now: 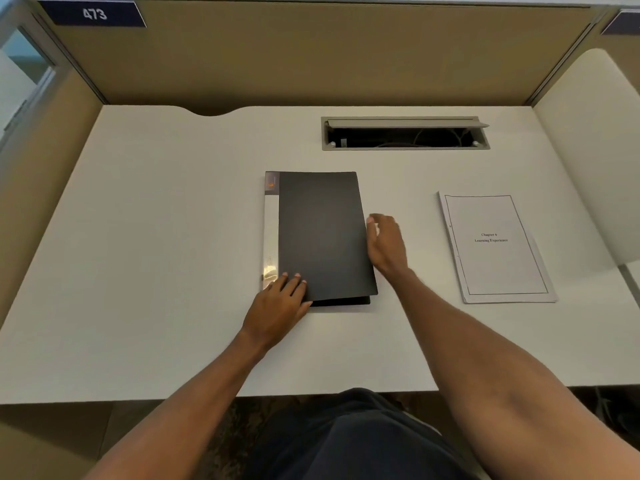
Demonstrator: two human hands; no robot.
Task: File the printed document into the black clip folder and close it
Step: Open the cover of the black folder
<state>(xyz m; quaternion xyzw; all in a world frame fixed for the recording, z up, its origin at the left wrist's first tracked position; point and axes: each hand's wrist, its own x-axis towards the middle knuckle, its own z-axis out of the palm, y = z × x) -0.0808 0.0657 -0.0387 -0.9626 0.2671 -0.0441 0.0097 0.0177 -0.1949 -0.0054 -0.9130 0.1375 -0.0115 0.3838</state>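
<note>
The black clip folder (320, 233) lies in the middle of the white desk, its white spine on the left. Its front cover is slightly raised at the near right corner, showing the back cover beneath. My left hand (278, 306) rests flat on the folder's near left corner, fingers spread over spine and cover. My right hand (386, 245) is at the cover's right edge, fingers curled against it; whether they grip the edge is unclear. The printed document (495, 245), a stapled white stack with a framed title page, lies flat to the right, apart from both hands.
The white desk (156, 254) sits inside a tan cubicle with partition walls at back and sides. An open grey cable tray (405, 133) is set into the desk behind the folder. A blue "473" sign (93, 13) hangs at top left.
</note>
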